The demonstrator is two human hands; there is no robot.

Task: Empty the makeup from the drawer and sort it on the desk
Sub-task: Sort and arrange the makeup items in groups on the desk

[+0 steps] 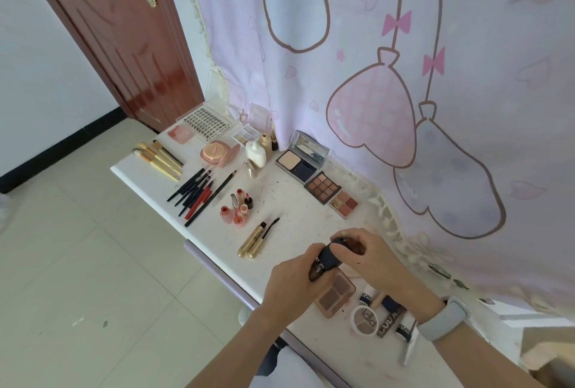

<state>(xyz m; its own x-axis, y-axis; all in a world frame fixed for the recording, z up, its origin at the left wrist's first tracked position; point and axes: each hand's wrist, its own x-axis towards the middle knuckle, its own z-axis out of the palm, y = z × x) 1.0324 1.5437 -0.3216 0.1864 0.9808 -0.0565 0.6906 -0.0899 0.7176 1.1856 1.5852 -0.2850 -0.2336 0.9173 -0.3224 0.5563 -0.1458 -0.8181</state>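
Item: dark tube [326, 258], clamped by our left hand [295, 281] and right hand [370, 258]. Risk: if we slip, it drops onto the palette [337, 294] below.

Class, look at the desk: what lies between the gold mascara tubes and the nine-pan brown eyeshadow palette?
In the head view, nothing lies between the gold mascara tubes and the nine-pan palette. That stretch of white desk is bare apart from small stains and specks.

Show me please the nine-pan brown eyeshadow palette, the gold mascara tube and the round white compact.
nine-pan brown eyeshadow palette [322, 187], head view, centre pan
gold mascara tube [250, 243], head view, mid-barrel
round white compact [364, 320], head view, lid centre
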